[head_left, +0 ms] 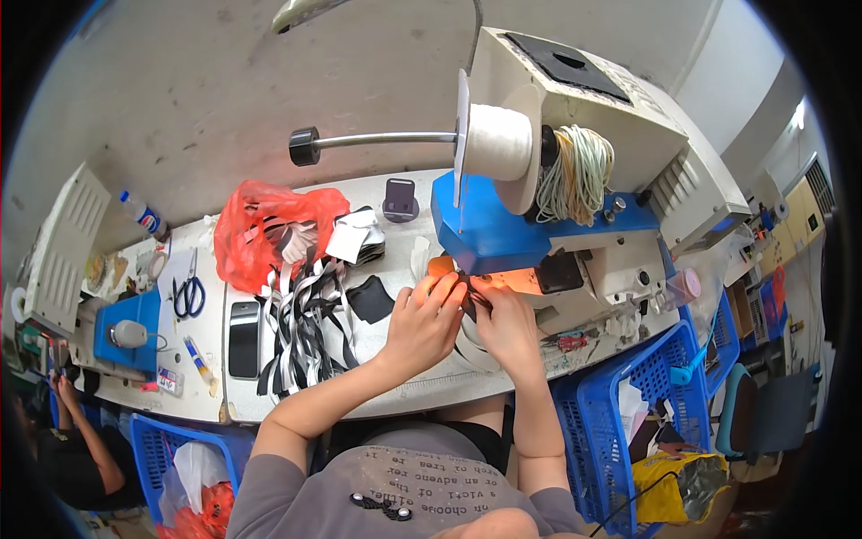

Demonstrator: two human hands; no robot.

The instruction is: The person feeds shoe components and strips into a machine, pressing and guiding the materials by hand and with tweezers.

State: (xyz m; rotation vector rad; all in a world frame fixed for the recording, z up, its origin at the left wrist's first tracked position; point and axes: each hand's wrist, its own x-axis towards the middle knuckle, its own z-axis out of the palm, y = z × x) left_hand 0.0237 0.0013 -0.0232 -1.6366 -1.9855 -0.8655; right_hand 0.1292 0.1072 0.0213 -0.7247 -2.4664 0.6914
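- left hand [426,314], right hand [505,323]: each grip looks closed on a dark piece [469,296]
- step: seemingly guiding it at the blue machine [485,235]
- next move calls for steady alignment

Grey T-shirt [395,481] — dark printed lettering [440,476]

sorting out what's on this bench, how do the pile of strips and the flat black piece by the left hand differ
Colour: the strips mix black, white and grey, while the black piece is dark all over.
Shape: the strips are long and narrow; the black piece is short and broad.
Arrangement: the strips lie in a loose tangle, whereas the black piece lies on its own.
Both rest on the white table.
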